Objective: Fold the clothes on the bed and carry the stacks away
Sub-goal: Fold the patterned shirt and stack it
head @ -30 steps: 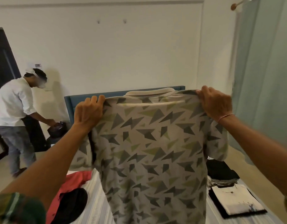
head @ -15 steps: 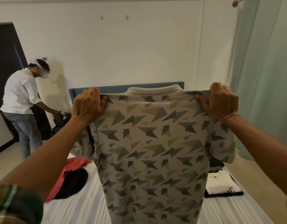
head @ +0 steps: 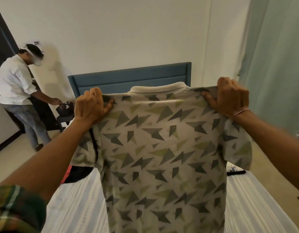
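Bed (head: 78, 207) with striped white cover and blue headboard (head: 128, 76) fills the room's middle; above it hangs the cream shirt (head: 162, 157) with grey-green triangle print, held up spread out, collar at 12 o'clock, hem dropping out of view at 6. Left hand (head: 91, 106) grips the shirt's shoulder at 10 o'clock and right hand (head: 229, 98) grips the other shoulder at 2, fingers curled over the top edge, thumbs on the near side. Another person (head: 19, 91) in a white top bends over a dark bag (head: 64, 109) at 9 o'clock; dark and red clothes (head: 74, 174) lie on the bed at 8, a folded piece (head: 234, 170) peeks out at 4.
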A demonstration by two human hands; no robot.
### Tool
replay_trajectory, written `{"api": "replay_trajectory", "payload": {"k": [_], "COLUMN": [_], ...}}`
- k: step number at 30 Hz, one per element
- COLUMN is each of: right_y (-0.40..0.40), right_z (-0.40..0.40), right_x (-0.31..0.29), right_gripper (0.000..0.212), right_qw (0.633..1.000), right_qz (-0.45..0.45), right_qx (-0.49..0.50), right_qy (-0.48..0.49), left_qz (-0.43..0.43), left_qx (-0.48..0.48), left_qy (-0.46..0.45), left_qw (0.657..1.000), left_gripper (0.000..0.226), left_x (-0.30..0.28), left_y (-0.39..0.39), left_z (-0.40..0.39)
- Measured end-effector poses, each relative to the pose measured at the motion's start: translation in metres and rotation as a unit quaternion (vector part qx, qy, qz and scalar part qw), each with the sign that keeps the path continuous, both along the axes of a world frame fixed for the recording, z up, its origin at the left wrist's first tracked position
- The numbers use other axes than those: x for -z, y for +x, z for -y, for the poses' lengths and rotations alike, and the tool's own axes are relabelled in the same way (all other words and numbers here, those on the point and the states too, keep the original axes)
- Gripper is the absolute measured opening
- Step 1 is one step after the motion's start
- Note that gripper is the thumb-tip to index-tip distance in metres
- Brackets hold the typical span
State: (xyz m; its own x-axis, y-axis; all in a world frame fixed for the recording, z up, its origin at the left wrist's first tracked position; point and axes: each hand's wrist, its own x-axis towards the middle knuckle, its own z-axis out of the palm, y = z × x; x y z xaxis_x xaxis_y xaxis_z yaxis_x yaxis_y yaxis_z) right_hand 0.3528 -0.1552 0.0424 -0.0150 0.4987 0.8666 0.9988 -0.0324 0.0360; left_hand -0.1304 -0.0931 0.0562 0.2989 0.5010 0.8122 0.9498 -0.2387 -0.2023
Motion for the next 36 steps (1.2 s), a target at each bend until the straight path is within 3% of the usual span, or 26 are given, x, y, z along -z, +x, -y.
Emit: {"api": "replay_trajectory", "payload": {"k": [9, 15, 23, 29, 36], "right_y": [0.008, 0.009, 0.013, 0.021, 0.024], "right_z": [-0.107, -0.207, -0.318, -0.392, -0.448], "right_x": [0.093, 0.199, 0.362, 0.475, 0.572], "right_gripper": [0.068, 0.062, 0.064, 0.065, 0.068], "right_qw": [0.993, 0.977, 0.943, 0.933, 0.913], "right_qz": [0.039, 0.055, 0.054, 0.054, 0.046], "right_qx": [0.038, 0.048, 0.082, 0.068, 0.066], "right_qy": [-0.108, -0.203, -0.318, -0.350, -0.401], "left_qz": [-0.005, -0.036, -0.002, -0.040, -0.055], "left_qx": [-0.003, -0.013, -0.157, -0.173, -0.173], "left_qy": [-0.106, -0.192, -0.374, -0.403, -0.433], "left_qw": [0.994, 0.981, 0.914, 0.898, 0.883], "left_gripper": [0.049, 0.049, 0.046, 0.049, 0.064], "left_x": [0.101, 0.220, 0.397, 0.505, 0.587], "left_y": [0.012, 0.019, 0.056, 0.064, 0.069], "left_z": [-0.114, -0.222, -0.331, -0.397, -0.446]}}
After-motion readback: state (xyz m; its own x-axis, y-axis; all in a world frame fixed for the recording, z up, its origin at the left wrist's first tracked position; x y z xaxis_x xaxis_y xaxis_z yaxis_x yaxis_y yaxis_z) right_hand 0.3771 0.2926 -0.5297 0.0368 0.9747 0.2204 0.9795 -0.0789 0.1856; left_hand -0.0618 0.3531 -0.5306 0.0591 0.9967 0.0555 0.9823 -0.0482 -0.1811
